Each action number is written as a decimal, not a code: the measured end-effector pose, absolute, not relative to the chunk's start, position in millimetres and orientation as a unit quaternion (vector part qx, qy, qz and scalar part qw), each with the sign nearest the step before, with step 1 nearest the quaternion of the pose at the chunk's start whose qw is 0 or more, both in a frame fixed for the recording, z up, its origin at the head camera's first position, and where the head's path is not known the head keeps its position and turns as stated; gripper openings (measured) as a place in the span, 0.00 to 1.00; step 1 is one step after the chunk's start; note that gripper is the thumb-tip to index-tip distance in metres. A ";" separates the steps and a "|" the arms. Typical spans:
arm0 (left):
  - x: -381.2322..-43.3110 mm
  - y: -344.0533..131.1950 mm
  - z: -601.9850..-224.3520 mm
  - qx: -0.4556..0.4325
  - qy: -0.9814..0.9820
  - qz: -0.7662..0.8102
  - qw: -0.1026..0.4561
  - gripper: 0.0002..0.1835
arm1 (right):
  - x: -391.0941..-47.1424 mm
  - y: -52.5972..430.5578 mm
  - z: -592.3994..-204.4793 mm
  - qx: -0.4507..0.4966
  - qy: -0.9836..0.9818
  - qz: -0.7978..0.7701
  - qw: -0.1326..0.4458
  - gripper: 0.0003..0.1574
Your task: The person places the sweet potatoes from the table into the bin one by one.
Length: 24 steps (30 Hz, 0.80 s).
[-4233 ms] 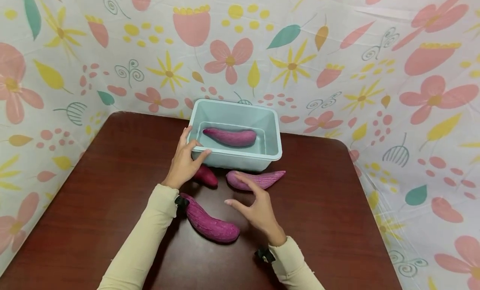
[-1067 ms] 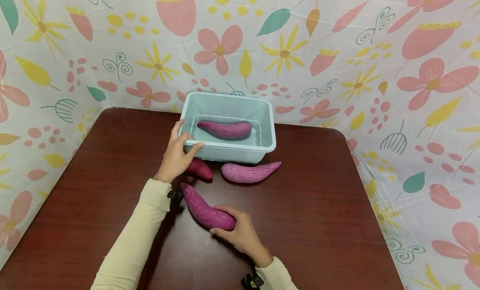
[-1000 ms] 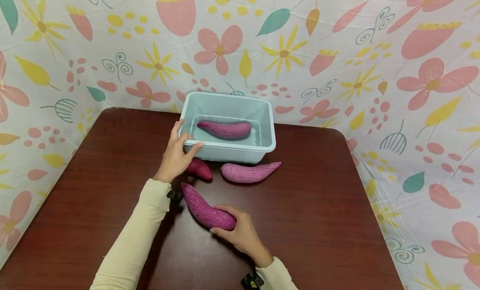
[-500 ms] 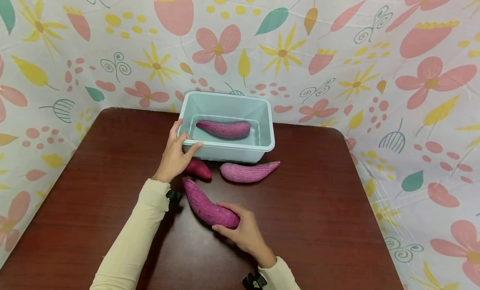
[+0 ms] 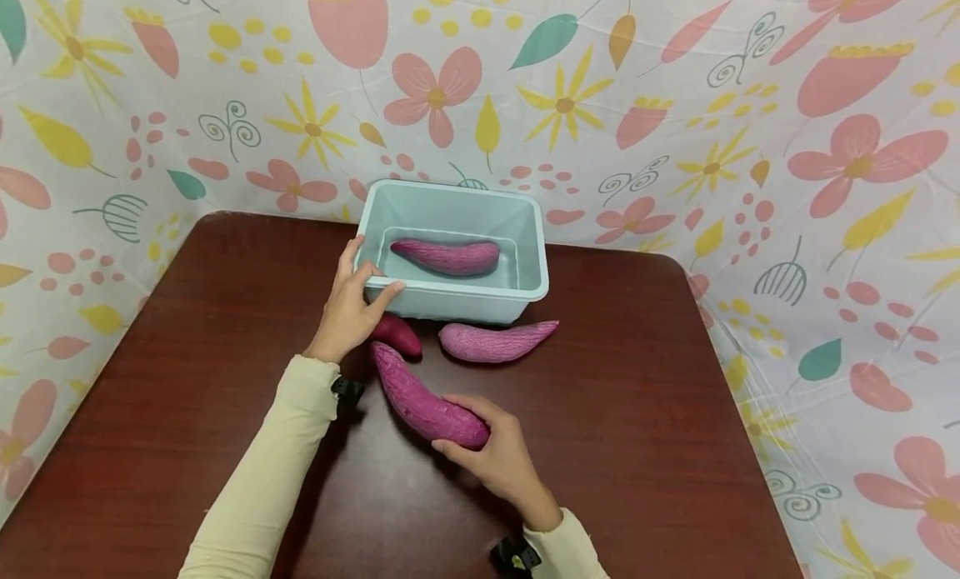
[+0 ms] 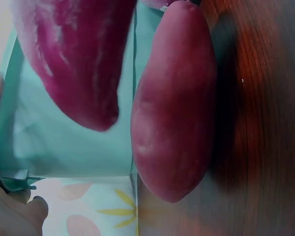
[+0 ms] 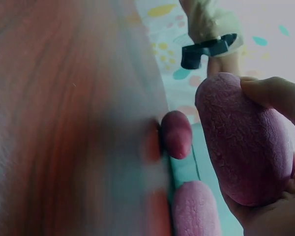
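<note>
My right hand (image 5: 502,458) grips the blunt end of a long magenta-purple sweet potato (image 5: 427,404), thumb on one side and fingers on the other. In the right wrist view this sweet potato (image 7: 241,137) is raised off the table. My left hand (image 5: 347,314) holds the front-left corner of a light blue plastic bin (image 5: 465,306), thumb over the front rim. Inside the bin lies a purple sweet potato (image 5: 448,259). A smooth dark red sweet potato (image 5: 400,336), partly hidden by the left hand, and a paler ridged one (image 5: 495,343) lie before the bin.
The dark brown table (image 5: 622,412) has rounded back corners. A white flower-printed cloth (image 5: 585,79) hangs behind and along both sides, close to the bin's back. Black cameras are strapped at both wrists.
My right hand came down from beside the paler sweet potato and took hold of the magenta one. Over the last second it has moved forward and right. The left hand stays on the bin.
</note>
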<state>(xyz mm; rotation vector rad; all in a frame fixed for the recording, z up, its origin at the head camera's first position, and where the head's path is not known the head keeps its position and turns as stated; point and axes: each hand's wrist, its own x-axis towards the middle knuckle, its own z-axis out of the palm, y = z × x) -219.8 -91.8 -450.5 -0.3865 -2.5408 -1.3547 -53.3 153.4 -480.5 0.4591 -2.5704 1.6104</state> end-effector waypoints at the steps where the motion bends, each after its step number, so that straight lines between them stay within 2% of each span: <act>1: -219.7 -91.9 -450.4 -0.132 -0.868 -0.463 0.117 0.18 | -54.0 154.2 -479.6 0.148 -0.838 0.524 0.038 0.31; 24: -219.1 -91.8 -450.9 -0.135 -0.866 -0.464 0.125 0.18 | -57.8 160.6 -465.6 0.144 -0.841 0.517 0.064 0.33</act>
